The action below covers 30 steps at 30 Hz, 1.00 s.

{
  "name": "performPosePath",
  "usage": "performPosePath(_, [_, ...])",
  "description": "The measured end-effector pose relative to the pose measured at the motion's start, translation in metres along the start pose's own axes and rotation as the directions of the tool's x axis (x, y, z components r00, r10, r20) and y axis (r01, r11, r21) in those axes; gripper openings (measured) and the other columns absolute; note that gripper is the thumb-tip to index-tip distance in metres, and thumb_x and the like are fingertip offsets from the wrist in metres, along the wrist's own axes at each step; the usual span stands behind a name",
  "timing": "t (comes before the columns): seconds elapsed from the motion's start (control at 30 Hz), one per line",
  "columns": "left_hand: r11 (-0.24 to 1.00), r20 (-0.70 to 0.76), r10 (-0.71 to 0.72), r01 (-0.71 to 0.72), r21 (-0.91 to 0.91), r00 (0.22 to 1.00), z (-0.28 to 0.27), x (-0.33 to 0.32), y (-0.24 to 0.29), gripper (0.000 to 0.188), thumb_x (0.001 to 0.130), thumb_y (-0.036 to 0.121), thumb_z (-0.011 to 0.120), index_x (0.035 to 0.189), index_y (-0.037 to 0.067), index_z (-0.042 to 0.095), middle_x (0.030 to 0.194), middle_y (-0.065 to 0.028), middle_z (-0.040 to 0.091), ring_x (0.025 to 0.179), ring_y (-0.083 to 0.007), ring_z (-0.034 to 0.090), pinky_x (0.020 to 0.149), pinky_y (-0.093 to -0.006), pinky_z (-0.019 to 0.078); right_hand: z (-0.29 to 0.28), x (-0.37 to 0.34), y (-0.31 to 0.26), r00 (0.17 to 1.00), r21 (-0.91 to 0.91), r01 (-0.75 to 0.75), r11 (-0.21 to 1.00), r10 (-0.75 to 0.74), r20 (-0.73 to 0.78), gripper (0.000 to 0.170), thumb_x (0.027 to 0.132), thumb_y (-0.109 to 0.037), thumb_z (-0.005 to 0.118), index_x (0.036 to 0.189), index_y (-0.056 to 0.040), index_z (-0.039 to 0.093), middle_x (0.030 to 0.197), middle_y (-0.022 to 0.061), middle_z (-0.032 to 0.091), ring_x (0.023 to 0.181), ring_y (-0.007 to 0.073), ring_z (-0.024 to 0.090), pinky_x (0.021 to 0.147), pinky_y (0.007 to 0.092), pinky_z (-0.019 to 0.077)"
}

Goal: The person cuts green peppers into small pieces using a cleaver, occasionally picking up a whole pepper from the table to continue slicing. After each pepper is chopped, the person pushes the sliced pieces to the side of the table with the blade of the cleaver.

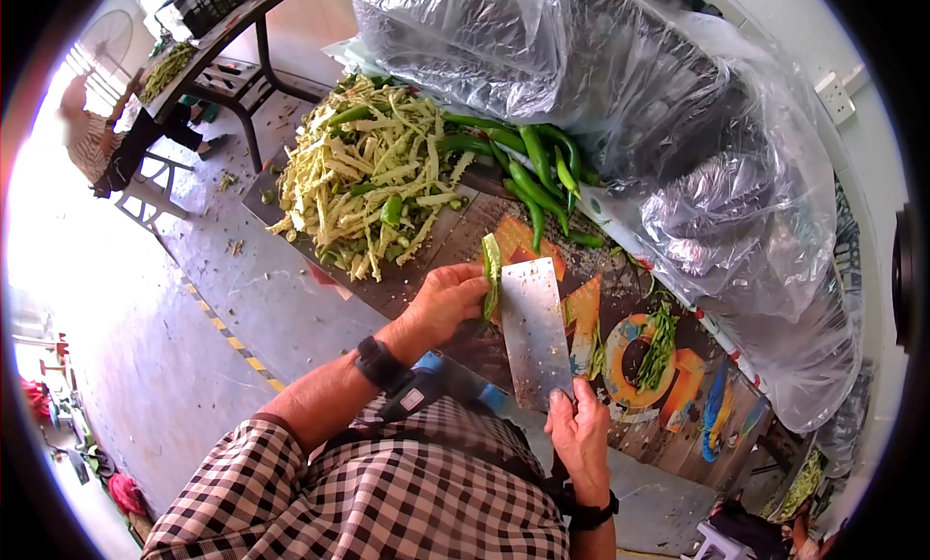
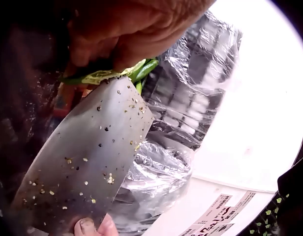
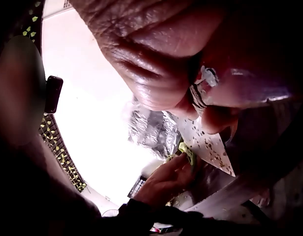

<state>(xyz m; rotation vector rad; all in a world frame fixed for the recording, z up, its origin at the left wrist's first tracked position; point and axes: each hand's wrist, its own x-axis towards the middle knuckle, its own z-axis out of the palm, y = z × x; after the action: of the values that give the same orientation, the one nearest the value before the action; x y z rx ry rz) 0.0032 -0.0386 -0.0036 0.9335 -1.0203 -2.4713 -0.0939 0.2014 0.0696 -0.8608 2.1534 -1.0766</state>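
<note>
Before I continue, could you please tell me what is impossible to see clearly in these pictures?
Cleaver handle, head view: mostly behind the right hand.
Cut pepper, left wrist view: partly behind the left hand.
Things under the plastic sheet, head view: creases and glare.
Far crate, head view: cut by the top edge.
Label print, left wrist view: blurred.
</note>
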Motion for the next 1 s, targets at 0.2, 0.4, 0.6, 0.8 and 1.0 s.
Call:
performPosePath(0.2, [0.992,-0.010,0.061,-0.059,0.115,0.998,0.006,-0.002,-0.002,0.025,0.097,0.009,0.058,0.117,-0.006,0.059,0.105,-0.0091,0.067,0.092,-0.0173,0.067,0.082,-0.0320,0.0576,0.001,-0.001,-0.002,1.000,-0.037,0.022,0.999,-0.022,-0.014,0.019,0.097,-0.017,0.053,0.092,0.0014,0.052,0.059,0.0045,0.053,0.052,0.0111,0.052,0.050,0.0283,0.0421])
performPosePath(0.4, [0.975,0.056,0.006,-0.018,0.221,0.998,0.005,-0.003,-0.004,0.028,0.097,0.005,0.054,0.122,-0.007,0.058,0.107,-0.0082,0.066,0.089,-0.0141,0.065,0.081,-0.0286,0.0567,-0.002,0.005,-0.006,0.992,0.248,-0.124,0.961,0.113,0.060,0.020,0.097,-0.017,0.054,0.088,0.0001,0.050,0.063,0.0024,0.050,0.053,0.0105,0.051,0.050,0.0265,0.0421])
performPosePath(0.6, [0.971,0.059,-0.054,0.039,0.234,0.997,0.003,-0.002,-0.001,0.028,0.097,0.003,0.050,0.123,-0.005,0.058,0.105,-0.0055,0.066,0.085,-0.0101,0.064,0.075,-0.0246,0.0549,-0.009,0.016,0.009,0.974,0.435,-0.206,0.876,0.141,0.177,0.017,0.096,-0.016,0.056,0.099,0.0005,0.054,0.073,0.0012,0.053,0.054,0.0091,0.049,0.052,0.0255,0.0432])
performPosePath(0.8, [0.940,0.056,0.094,-0.107,0.324,0.994,0.015,-0.011,0.001,0.029,0.095,0.001,0.046,0.119,0.002,0.062,0.094,0.0007,0.064,0.073,-0.0041,0.055,0.062,-0.0189,0.0459,-0.009,0.024,0.001,0.941,0.511,-0.318,0.798,0.200,0.273,0.023,0.096,-0.018,0.057,0.109,0.0007,0.057,0.079,0.0001,0.056,0.058,0.0078,0.048,0.056,0.0243,0.0439])
performPosePath(1.0, [0.715,0.135,0.171,-0.217,0.664,0.976,0.006,-0.011,0.002,0.020,0.091,0.002,0.048,0.104,-0.001,0.063,0.074,0.0050,0.057,0.064,-0.0032,0.047,0.057,-0.0221,0.0413,-0.008,0.029,-0.001,0.957,0.454,-0.272,0.848,0.186,0.224,0.021,0.096,-0.017,0.056,0.106,0.0013,0.056,0.076,0.0004,0.052,0.056,0.0093,0.045,0.054,0.0267,0.0438])
